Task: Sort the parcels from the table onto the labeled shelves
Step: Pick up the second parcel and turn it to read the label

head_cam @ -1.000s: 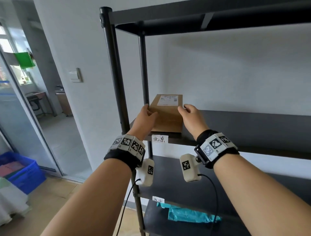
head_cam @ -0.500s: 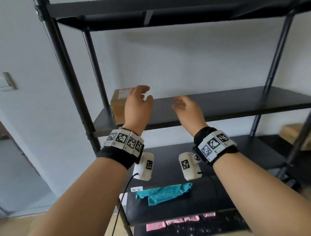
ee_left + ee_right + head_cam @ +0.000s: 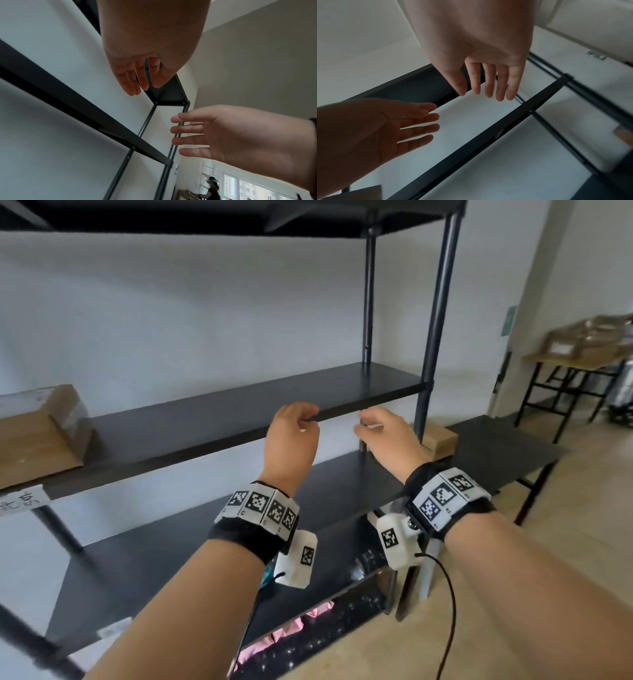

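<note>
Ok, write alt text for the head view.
Both bare hands, left and right, hover empty and relaxed before a black metal shelf. A cardboard parcel sits at its left end above a handwritten label; more boxes lie blurred on a far table.

Matt black metal shelf [image 3: 239,419] bears a brown cardboard parcel [image 3: 37,436] with a white paper label [image 3: 24,501].

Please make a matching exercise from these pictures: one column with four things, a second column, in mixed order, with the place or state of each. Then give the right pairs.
Things:
1. left hand
2. cardboard parcel
3. pink parcels
4. small cardboard box

Places or states:
A. on the lowest shelf in view
B. open, holding nothing
C. behind the rack's right front post
D. on the left end of the middle shelf, above a handwritten label

Pairs: 1-B, 2-D, 3-A, 4-C
</note>
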Available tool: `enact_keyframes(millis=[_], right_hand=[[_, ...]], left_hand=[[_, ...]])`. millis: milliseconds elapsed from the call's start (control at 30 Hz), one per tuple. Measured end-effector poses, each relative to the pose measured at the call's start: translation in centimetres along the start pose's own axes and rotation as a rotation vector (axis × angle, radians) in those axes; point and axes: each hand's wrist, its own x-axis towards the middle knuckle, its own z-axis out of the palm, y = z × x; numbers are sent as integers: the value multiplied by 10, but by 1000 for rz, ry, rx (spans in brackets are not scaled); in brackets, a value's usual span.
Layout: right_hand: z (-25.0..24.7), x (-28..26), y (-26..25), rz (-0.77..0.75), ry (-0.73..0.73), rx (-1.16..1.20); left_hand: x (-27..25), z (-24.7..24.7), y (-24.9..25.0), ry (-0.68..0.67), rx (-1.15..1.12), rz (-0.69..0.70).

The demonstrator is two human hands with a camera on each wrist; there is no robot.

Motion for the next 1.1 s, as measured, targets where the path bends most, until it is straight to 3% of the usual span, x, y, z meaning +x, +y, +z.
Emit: enact_keyframes(millis=[267,500,733,1100], right_hand=[[-150,12,139,151,-4,-112],[-214,21,222,250,-16,-138],[-240,76,297,350,-36,-147],[-251,220,384,410,-137,-266]], left_hand=[[-18,206,47,-190,-32,-67],[-25,316,56,-339,-20,-157],[12,412,36,-405,43,-211],[126,541,-15,-445,65,-401]])
